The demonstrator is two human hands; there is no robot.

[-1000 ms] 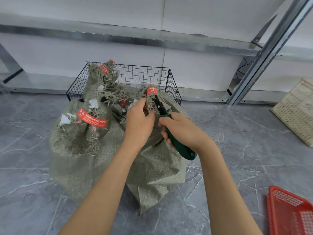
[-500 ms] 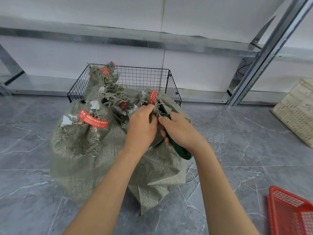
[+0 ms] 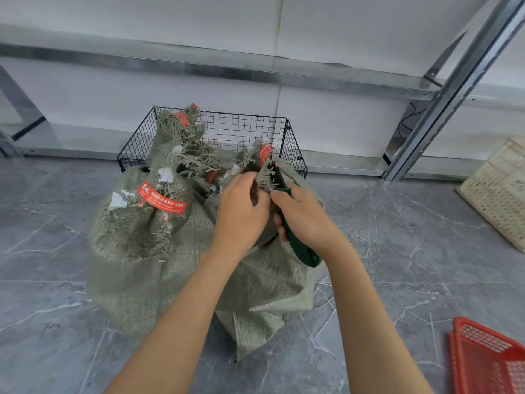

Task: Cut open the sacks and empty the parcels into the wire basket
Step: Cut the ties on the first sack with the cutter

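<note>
Two hands worked: my left hand [image 3: 241, 213] pinched the sack [image 3: 264, 280] taut at its neck, my right hand [image 3: 308, 220] gripped the cutter [image 3: 301, 251]; cutting away from myself seemed safest.

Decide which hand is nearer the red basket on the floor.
Right. The right hand, gripping the green-handled cutter, is up and left of the red basket; the left hand, pinching the sack's frayed neck, lies farther left.

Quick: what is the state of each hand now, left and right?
Left hand: closed, gripping the frayed sack neck.
Right hand: closed, holding the green-handled cutter.
</note>
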